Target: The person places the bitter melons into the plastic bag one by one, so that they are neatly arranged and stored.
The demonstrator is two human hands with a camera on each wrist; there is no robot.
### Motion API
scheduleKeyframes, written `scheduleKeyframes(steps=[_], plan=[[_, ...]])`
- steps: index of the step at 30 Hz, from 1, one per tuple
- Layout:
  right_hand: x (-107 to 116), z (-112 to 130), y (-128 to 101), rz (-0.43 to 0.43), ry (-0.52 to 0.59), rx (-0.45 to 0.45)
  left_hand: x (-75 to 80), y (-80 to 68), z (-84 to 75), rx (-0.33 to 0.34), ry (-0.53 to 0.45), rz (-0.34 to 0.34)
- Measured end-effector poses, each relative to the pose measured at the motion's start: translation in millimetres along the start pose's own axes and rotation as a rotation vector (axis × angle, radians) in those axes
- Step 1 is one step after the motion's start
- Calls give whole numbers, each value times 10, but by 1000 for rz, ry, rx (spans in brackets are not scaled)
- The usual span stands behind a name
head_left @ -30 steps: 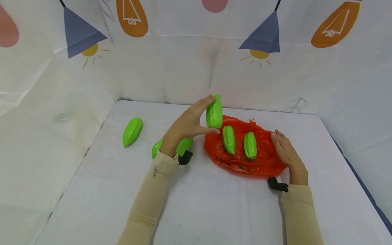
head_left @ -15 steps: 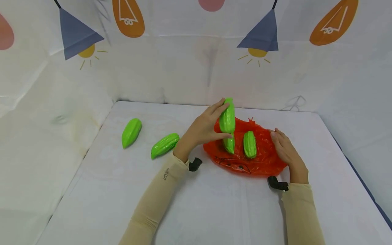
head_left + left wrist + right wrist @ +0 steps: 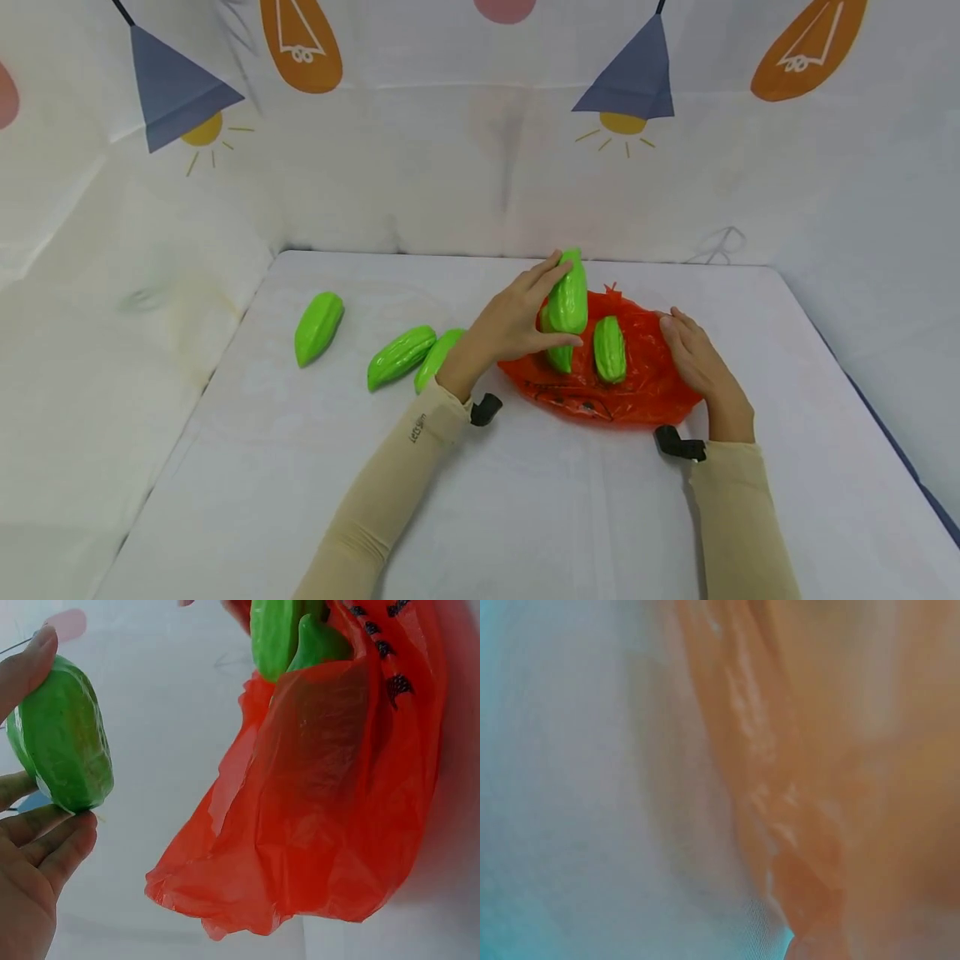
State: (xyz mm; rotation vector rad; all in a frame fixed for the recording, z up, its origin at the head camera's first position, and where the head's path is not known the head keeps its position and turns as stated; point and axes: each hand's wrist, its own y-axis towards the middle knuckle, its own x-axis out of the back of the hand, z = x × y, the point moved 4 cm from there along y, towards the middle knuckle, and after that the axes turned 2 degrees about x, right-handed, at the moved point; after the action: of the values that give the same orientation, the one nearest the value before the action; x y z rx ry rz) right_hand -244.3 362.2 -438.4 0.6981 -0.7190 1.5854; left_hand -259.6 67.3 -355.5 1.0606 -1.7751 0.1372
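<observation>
Fingers and thumb of our left hand (image 3: 513, 325) pinch a glossy green ridged plastic gourd (image 3: 567, 298) by its sides, holding it upright above the crumpled red plastic bag (image 3: 637, 392). In the head view this gourd has travelled to the right over the last second, from the bag's left edge to a spot over its middle, and it now hides the upper part of one of the two green gourds lying on the bag (image 3: 609, 348); we judge it is close to being set down with them. With our arm moved over, a third loose green gourd (image 3: 437, 357) now shows on the white tabletop (image 3: 525, 500), touching a second one (image 3: 400, 357), while another (image 3: 318, 327) lies apart to the left. Our right hand (image 3: 697, 362) has stayed on the bag's right edge, fingers relaxed and flat on the plastic. Room is open at the front of the table; the back wall stands just behind the bag. From the left wrist, our fingertips (image 3: 71, 840) and thumb close round the held gourd (image 3: 64, 750), clear of the bag (image 3: 322, 810), whose folds rise beside it with gourds (image 3: 289, 634) at the top. From the right wrist we see only blurred orange-red plastic (image 3: 817, 787) against pale cloth, and cannot tell how the fingers lie.
</observation>
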Motion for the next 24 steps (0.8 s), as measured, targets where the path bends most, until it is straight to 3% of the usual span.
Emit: scheduleKeyframes(steps=[12, 17, 24], plan=[[0, 16, 0, 9, -8, -18, -299, 43, -27, 14, -41, 85], [12, 12, -13, -4, -2, -3, -489, 52, -27, 19, -5, 131], [2, 16, 1, 6, 1, -5, -738, 31, 57, 85, 76, 220]])
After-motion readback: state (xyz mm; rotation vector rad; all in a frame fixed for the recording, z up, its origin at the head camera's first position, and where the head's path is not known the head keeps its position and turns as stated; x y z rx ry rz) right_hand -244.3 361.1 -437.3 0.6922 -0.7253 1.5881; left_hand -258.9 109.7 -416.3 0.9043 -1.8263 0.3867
